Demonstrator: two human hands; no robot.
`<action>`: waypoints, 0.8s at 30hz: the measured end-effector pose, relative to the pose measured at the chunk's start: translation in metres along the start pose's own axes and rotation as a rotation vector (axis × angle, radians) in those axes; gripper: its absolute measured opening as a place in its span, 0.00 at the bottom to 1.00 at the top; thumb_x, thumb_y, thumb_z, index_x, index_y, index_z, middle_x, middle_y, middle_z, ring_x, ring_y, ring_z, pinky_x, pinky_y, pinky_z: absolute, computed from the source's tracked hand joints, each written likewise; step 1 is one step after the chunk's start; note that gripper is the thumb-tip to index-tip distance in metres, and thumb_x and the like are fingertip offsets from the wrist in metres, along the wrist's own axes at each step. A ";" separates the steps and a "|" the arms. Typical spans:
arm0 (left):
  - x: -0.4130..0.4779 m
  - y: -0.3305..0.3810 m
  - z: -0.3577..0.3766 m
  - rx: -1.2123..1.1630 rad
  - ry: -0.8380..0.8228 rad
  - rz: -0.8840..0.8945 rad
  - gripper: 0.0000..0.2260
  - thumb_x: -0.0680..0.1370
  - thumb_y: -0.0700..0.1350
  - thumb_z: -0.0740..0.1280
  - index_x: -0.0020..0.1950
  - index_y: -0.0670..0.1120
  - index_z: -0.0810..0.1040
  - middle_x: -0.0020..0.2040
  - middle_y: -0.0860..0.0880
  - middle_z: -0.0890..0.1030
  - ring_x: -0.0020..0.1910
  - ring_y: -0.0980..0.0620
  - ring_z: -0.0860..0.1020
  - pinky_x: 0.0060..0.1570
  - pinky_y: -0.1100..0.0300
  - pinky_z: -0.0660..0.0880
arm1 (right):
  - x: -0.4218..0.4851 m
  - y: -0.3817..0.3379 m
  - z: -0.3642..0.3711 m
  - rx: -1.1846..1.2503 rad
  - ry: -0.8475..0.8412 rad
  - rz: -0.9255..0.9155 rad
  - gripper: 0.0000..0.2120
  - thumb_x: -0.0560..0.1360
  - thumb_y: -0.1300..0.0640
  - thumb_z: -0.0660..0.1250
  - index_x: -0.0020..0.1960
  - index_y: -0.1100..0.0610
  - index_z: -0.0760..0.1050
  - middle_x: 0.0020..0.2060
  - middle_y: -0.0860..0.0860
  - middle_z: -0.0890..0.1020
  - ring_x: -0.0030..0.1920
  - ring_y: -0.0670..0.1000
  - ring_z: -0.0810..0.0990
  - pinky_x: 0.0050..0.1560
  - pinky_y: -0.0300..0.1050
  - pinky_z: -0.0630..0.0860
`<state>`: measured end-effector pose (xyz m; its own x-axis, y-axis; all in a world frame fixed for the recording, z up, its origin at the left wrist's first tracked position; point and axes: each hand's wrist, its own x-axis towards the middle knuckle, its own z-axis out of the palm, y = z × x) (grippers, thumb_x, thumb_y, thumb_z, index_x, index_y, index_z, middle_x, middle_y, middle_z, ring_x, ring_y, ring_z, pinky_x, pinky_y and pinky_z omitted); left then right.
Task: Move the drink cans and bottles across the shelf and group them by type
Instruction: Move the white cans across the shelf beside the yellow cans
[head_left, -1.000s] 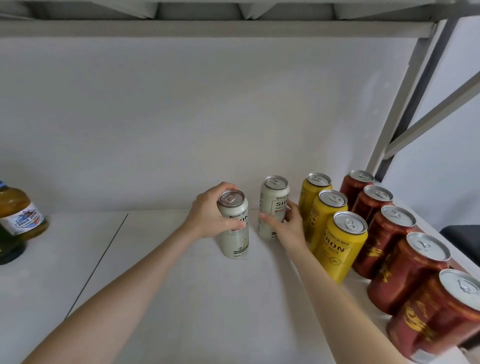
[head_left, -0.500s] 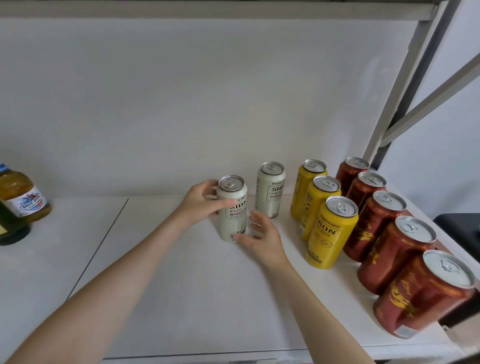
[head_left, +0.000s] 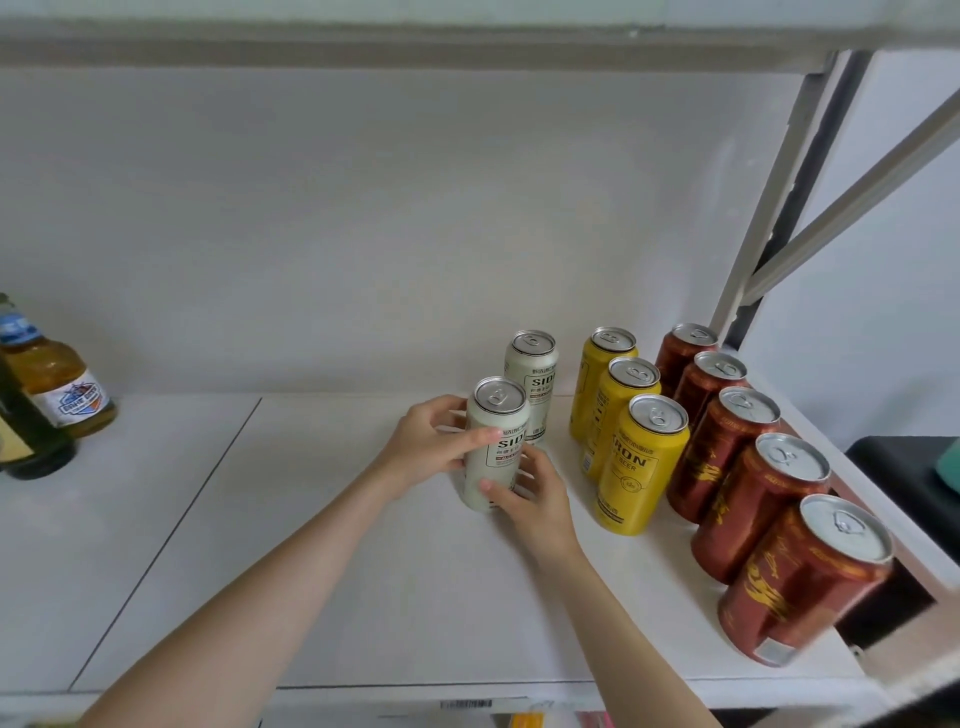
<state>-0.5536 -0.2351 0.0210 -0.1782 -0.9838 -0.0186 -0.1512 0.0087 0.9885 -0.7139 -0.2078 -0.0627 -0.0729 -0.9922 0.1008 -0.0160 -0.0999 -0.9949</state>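
Both hands hold the front white can (head_left: 493, 441), which stands on the white shelf (head_left: 322, 571). My left hand (head_left: 434, 444) wraps its left side; my right hand (head_left: 530, 499) grips its lower right. A second white can (head_left: 532, 379) stands just behind it. To the right runs a row of three yellow cans (head_left: 641, 462), then a row of several red cans (head_left: 756, 509) along the shelf's right end. At the far left stand an amber bottle (head_left: 57, 389) and a dark green bottle (head_left: 26, 441).
The shelf's back wall (head_left: 363, 234) is close behind the cans. A grey upright and brace (head_left: 769, 218) frame the right end. The shelf above (head_left: 415, 41) hangs overhead. The front edge (head_left: 415, 691) runs below my forearms.
My right hand has left the rear white can and closed on the front white can's lower side. The left hand keeps its grip. The view has shifted back and down.
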 end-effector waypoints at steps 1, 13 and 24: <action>-0.002 0.001 0.005 -0.005 -0.006 -0.002 0.24 0.59 0.57 0.79 0.53 0.52 0.82 0.52 0.46 0.85 0.52 0.49 0.84 0.51 0.46 0.82 | -0.004 -0.002 -0.005 -0.004 0.014 -0.003 0.26 0.69 0.62 0.78 0.64 0.54 0.73 0.55 0.47 0.82 0.52 0.45 0.82 0.53 0.45 0.80; -0.015 0.005 0.049 -0.067 -0.025 -0.025 0.17 0.71 0.45 0.77 0.57 0.47 0.80 0.53 0.44 0.84 0.52 0.49 0.84 0.50 0.51 0.82 | -0.029 -0.008 -0.039 0.009 0.119 -0.021 0.25 0.70 0.63 0.77 0.65 0.57 0.73 0.57 0.50 0.81 0.53 0.43 0.81 0.51 0.41 0.79; 0.011 0.001 0.050 -0.110 0.001 -0.001 0.16 0.71 0.45 0.77 0.58 0.46 0.80 0.52 0.45 0.85 0.50 0.52 0.84 0.48 0.55 0.82 | -0.006 -0.008 -0.035 -0.009 0.163 -0.040 0.26 0.69 0.62 0.77 0.65 0.55 0.73 0.57 0.48 0.81 0.56 0.45 0.80 0.55 0.43 0.79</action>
<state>-0.6040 -0.2370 0.0147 -0.1770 -0.9840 -0.0200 -0.0443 -0.0123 0.9989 -0.7478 -0.1981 -0.0553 -0.2326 -0.9623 0.1412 -0.0312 -0.1377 -0.9900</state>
